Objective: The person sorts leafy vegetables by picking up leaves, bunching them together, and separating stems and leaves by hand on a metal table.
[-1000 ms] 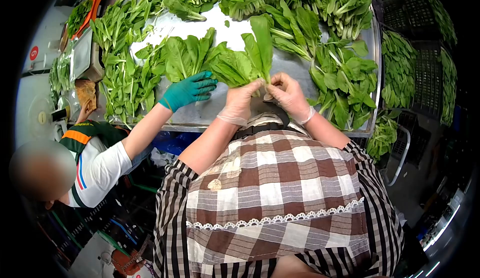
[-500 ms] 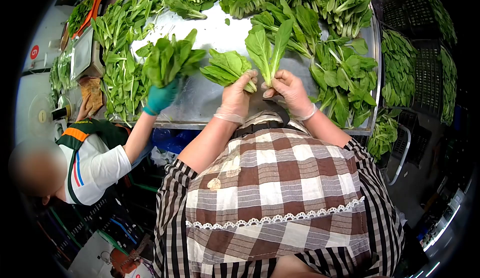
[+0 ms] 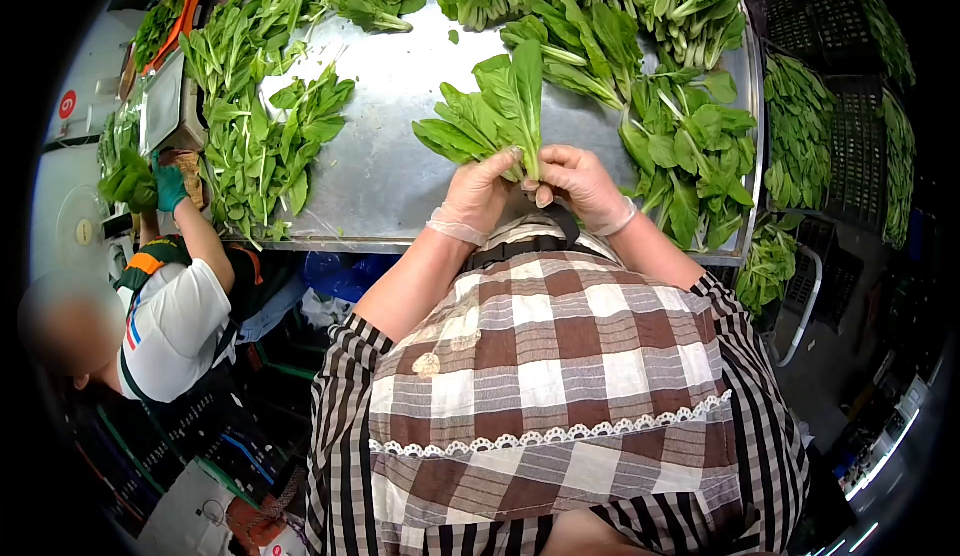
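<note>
My left hand (image 3: pixel 478 192), in a thin clear glove, pinches the stems of a bunch of leafy greens (image 3: pixel 470 121) near the table's front edge. Close beside it, my right hand (image 3: pixel 582 188), gloved alike, holds the stems of upright green leaves (image 3: pixel 523 91). The two lots of greens touch and overlap, leaves pointing away from me. Fingertips of both hands nearly meet at the stems, and the fingers partly hide the stem ends. Loose greens (image 3: pixel 685 161) lie on the metal table (image 3: pixel 375 181) to the right of my right hand.
More greens (image 3: pixel 262 141) lie on the left, with others along the back. A co-worker (image 3: pixel 175 331) with a green-gloved hand (image 3: pixel 170 188) holds greens (image 3: pixel 130 181) beside a scale (image 3: pixel 163 106). Dark crates (image 3: pixel 855 156) with greens stand at the right.
My hands have come together again after moving apart, bringing the two lots of greens against each other. The co-worker's gloved hand has carried a bunch from the table to the far left.
</note>
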`<state>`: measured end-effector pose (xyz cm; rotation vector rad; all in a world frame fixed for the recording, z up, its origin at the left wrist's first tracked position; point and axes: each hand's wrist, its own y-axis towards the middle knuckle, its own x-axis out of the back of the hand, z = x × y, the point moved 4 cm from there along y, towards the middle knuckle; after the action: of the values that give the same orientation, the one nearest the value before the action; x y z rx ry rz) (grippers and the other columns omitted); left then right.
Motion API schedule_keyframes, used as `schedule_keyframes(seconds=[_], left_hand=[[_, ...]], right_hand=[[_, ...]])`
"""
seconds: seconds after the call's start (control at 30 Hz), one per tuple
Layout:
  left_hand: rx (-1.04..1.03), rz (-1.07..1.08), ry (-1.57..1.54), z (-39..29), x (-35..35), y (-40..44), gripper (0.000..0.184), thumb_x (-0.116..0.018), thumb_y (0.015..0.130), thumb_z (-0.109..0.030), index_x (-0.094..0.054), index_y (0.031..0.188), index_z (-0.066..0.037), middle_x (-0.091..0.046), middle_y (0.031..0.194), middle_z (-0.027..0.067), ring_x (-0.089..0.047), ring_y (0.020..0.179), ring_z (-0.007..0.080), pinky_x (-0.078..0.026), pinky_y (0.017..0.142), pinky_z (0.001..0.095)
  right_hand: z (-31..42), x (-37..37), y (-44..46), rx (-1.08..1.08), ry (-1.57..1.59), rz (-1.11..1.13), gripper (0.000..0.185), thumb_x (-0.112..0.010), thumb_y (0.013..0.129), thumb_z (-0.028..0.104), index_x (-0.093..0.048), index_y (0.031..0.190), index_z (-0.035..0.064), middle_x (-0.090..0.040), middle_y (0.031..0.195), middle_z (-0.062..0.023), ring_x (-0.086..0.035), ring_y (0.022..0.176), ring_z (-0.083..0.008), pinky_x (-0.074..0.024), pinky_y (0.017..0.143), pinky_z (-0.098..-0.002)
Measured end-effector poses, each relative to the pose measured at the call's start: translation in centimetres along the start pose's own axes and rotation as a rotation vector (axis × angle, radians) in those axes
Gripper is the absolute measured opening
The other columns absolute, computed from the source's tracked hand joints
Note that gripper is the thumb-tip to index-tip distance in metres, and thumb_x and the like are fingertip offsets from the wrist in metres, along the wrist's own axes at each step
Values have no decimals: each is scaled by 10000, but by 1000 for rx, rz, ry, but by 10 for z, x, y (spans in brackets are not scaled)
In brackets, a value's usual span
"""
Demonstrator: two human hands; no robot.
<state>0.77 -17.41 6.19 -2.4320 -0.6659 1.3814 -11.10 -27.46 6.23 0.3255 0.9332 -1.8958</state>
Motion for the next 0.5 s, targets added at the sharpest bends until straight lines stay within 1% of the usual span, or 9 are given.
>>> schedule_keyframes(seconds=[0.07, 0.17, 0.2, 0.3, 0.37, 0.5], left_hand=[[-33, -52, 9, -2, -3, -1, 343, -674, 857, -79, -565, 1179, -34, -637, 1096, 58, -598, 1008, 195, -460, 916, 371], [-93, -111, 10, 0, 1, 2, 341, -663, 854, -37, -563, 1180, -27, -636, 1098, 56, -600, 1010, 192, -463, 918, 361], [-115, -127, 8, 0, 2, 2, 342, -660, 853, -24, -562, 1181, -24, -635, 1099, 55, -600, 1012, 191, -463, 921, 358], [-98, -151, 6, 1, 4, 3, 353, -652, 847, 10, -560, 1186, -17, -633, 1106, 55, -595, 1028, 190, -460, 934, 354], [-117, -156, 17, 2, 6, 4, 371, -658, 838, 20, -555, 1193, -17, -632, 1110, 58, -593, 1038, 192, -458, 940, 353], [-145, -165, 30, 0, 4, 4, 408, -675, 823, 24, -546, 1208, -17, -628, 1123, 60, -590, 1049, 198, -455, 949, 358]], right_hand=[[2, -4, -2, -15, -13, -10, 219, -609, 942, 161, -641, 1058, -22, -687, 881, -92, -634, 661, -124, -513, 658, -215], [4, -5, -3, 26, -21, -21, 196, -627, 934, 140, -628, 1043, -23, -687, 898, -94, -634, 661, -115, -514, 650, -224], [4, -6, -3, 42, -72, -62, 210, -644, 921, 139, -629, 1045, -30, -684, 887, -92, -635, 664, -117, -519, 643, -224], [2, -7, -1, 89, -193, -165, 240, -684, 888, 124, -629, 1045, -49, -673, 863, -87, -636, 675, -120, -530, 623, -226], [-3, -3, 0, 120, -232, -203, 238, -697, 872, 99, -626, 1038, -56, -667, 854, -88, -637, 686, -118, -532, 613, -229], [-3, -1, 0, 138, -247, -199, 245, -690, 869, 88, -615, 1051, -58, -651, 861, -87, -637, 685, -125, -528, 609, -229]])
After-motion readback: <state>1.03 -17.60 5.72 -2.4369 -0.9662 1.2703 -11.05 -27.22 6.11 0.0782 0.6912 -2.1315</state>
